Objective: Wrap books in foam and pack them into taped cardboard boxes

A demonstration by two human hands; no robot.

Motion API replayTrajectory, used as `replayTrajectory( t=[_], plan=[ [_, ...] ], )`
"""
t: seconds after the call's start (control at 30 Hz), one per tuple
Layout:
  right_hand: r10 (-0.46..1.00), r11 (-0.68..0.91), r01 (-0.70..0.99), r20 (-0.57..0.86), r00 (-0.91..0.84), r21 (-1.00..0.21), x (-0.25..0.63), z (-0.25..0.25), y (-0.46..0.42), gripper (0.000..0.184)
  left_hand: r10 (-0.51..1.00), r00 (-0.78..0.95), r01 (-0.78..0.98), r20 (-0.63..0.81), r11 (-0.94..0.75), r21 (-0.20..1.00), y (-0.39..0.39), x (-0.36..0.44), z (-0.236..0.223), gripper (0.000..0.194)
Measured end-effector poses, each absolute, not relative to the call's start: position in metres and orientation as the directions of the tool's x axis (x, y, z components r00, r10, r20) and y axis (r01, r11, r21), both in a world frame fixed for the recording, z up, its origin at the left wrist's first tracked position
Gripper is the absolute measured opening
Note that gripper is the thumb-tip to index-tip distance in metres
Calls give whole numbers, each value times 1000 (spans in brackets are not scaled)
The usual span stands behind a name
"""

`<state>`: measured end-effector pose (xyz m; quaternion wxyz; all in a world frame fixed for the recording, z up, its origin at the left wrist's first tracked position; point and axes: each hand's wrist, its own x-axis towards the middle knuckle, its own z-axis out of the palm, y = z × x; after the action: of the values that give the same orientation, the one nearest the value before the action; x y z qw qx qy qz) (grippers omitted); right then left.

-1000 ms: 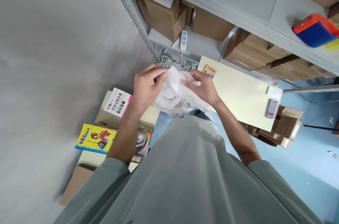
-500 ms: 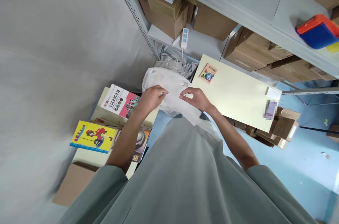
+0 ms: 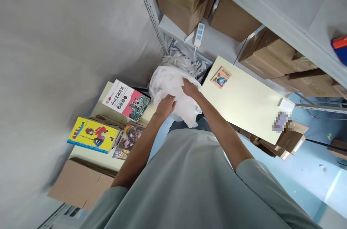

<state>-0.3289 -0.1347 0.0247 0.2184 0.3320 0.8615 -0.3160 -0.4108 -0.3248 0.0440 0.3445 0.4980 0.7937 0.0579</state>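
Observation:
A crumpled white plastic bag (image 3: 173,79) bulges in front of my body, between the two pale tabletops. My left hand (image 3: 166,106) is closed at its near left side, fingers curled against the thin plastic. Higher up, on the bag's right part, my right hand (image 3: 190,87) has its fingers bent together on the film. Both hands seem to grip the bag, though their fingertips are partly hidden. A loose flap of the bag hangs toward my shirt.
Left tabletop: a white-and-pink book (image 3: 127,99), a yellow book (image 3: 93,135) and a dark comic-style book (image 3: 128,141). Right table (image 3: 244,95): a small orange booklet (image 3: 221,77). Behind, paper strips (image 3: 180,60), a power strip (image 3: 199,35) and shelved cardboard boxes (image 3: 234,17).
My right hand has moved up from its pinch, onto the bag's right part. My left hand has shifted slightly lower and right. The bag looks more crumpled, and the view has shifted.

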Motion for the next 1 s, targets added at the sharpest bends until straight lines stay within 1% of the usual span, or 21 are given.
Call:
replayTrajectory(
  t=[0.07, 0.13, 0.2, 0.27, 0.3, 0.37, 0.43, 0.47, 0.5, 0.6, 0.63, 0.7, 0.73, 0.8, 0.83, 0.87, 0.9, 1.0],
  plan=[
    [454, 581, 741, -622, -638, -336, -338, 15, -130, 56, 836, -283, 729, -470, 506, 461, -328, -408, 44, 43],
    [456, 603, 737, -625, -633, -306, -338, 15, -131, 45, 838, -297, 706, -458, 516, 485, -330, -407, 46, 45],
    [420, 666, 680, -599, -681, -306, -330, 27, -137, 40, 833, -329, 679, -445, 537, 501, -332, -407, 49, 45],
    [366, 743, 595, -557, -745, -306, -316, 50, -148, 40, 815, -390, 639, -429, 575, 511, -332, -408, 53, 47],
    [346, 772, 557, -534, -772, -306, -307, 64, -154, 41, 804, -425, 614, -415, 593, 521, -332, -409, 56, 51],
    [336, 801, 514, -480, -811, -308, -286, 94, -166, 43, 797, -480, 577, -367, 602, 552, -330, -410, 65, 68],
    [359, 808, 498, -409, -839, -315, -263, 125, -175, 44, 819, -496, 583, -288, 561, 588, -326, -411, 75, 86],
    [384, 805, 498, -357, -851, -321, -252, 140, -176, 43, 837, -491, 601, -242, 526, 602, -322, -411, 81, 88],
    [419, 799, 501, -290, -860, -332, -240, 154, -176, 42, 855, -481, 620, -195, 489, 613, -317, -411, 88, 82],
    [550, 767, 526, -44, -834, -368, -206, 192, -164, 40, 884, -463, 649, -65, 389, 654, -296, -411, 109, 41],
    [595, 751, 544, 29, -803, -374, -195, 204, -158, 40, 889, -457, 650, -22, 351, 674, -288, -411, 116, 34],
    [677, 713, 595, 145, -722, -371, -174, 224, -142, 39, 914, -402, 653, 60, 241, 718, -268, -407, 128, 33],
    [710, 693, 623, 191, -678, -363, -164, 234, -134, 39, 931, -352, 653, 92, 175, 737, -258, -404, 133, 39],
    [754, 656, 675, 271, -598, -338, -145, 251, -120, 39, 962, -242, 647, 128, 61, 760, -238, -393, 139, 63],
    [767, 641, 698, 307, -563, -321, -135, 259, -114, 40, 970, -204, 646, 134, 31, 763, -229, -387, 141, 72],
    [777, 624, 721, 339, -531, -301, -124, 266, -108, 41, 973, -189, 650, 133, 22, 760, -219, -380, 141, 75],
    [784, 605, 746, 368, -499, -278, -112, 274, -103, 42, 974, -191, 658, 126, 32, 753, -211, -374, 141, 71],
    [798, 529, 822, 455, -396, -212, -71, 295, -92, 45, 967, -248, 672, 63, 124, 730, -186, -361, 136, 51]
  ],
)
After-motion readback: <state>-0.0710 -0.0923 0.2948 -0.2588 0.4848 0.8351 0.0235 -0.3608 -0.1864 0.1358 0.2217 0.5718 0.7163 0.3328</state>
